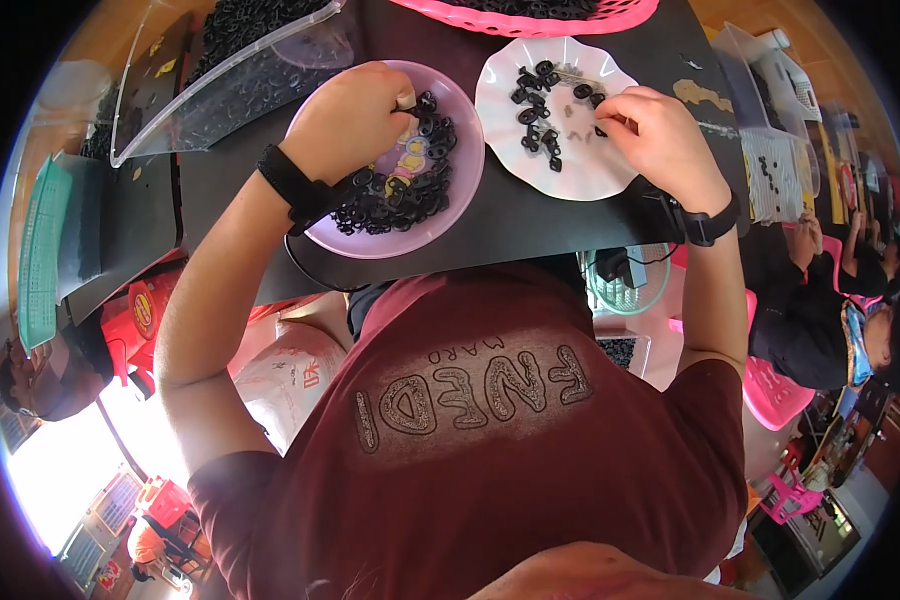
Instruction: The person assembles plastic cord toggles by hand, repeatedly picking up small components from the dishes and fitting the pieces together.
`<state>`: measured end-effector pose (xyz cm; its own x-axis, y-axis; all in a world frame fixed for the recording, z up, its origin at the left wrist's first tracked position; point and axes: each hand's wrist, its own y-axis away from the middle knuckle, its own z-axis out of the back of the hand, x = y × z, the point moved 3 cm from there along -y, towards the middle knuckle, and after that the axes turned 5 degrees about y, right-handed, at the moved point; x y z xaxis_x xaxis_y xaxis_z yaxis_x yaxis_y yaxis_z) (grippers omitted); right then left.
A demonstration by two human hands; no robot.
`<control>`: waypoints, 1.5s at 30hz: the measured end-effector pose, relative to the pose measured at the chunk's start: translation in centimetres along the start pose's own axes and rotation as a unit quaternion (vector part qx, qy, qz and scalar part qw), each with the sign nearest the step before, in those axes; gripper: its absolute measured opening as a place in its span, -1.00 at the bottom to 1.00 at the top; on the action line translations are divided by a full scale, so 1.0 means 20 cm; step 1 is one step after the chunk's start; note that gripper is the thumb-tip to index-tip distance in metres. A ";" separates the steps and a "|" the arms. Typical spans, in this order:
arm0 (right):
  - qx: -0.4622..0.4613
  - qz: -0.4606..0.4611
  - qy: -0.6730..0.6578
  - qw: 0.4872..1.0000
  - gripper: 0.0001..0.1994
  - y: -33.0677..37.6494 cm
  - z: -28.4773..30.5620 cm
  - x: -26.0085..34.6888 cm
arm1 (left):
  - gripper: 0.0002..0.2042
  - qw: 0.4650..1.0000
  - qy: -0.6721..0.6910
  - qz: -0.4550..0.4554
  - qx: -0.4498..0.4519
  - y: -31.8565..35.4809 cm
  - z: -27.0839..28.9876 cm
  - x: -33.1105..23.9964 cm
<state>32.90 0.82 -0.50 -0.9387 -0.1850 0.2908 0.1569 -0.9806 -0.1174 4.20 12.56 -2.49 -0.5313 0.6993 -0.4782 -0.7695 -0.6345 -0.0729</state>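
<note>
Black pieces point(375, 213) in purple bowl point(469, 150), on white plate point(582, 180), hands point(660, 128) pinched narrow, holdings unclear

Glare: blown-out white, lower left | white plate point(570, 178): brightly lit | rim: fisheye bending, dark corners

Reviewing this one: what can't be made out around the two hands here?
- Head view: whatever the left hand may pinch over the purple bowl; its back and curled fingers hide it.
- Head view: whether the right hand grips anything above the white plate; too small at the fingertips.
- Head view: the far side of the pink basket; cut off by the upper edge.
</note>
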 end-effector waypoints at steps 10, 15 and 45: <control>0.106 0.094 0.173 0.975 -0.87 -0.10 -0.02 0.04 | -0.87 0.989 0.102 0.105 0.010 0.00 0.03 -0.09; 0.145 0.072 0.187 0.969 -0.89 -0.16 -0.03 0.06 | -0.83 0.932 0.334 0.139 -0.018 0.09 0.04 -0.09; -0.128 0.029 -0.668 0.733 -0.86 -0.14 -0.29 0.78 | -0.82 0.692 0.663 0.082 -0.274 0.41 0.01 -0.29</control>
<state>16.06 0.95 -1.06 0.2312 -0.2929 0.9278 -0.0389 -0.9556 -0.2920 0.98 3.35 -0.12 0.4766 -0.0841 -0.8751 -0.2950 -0.9530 -0.0691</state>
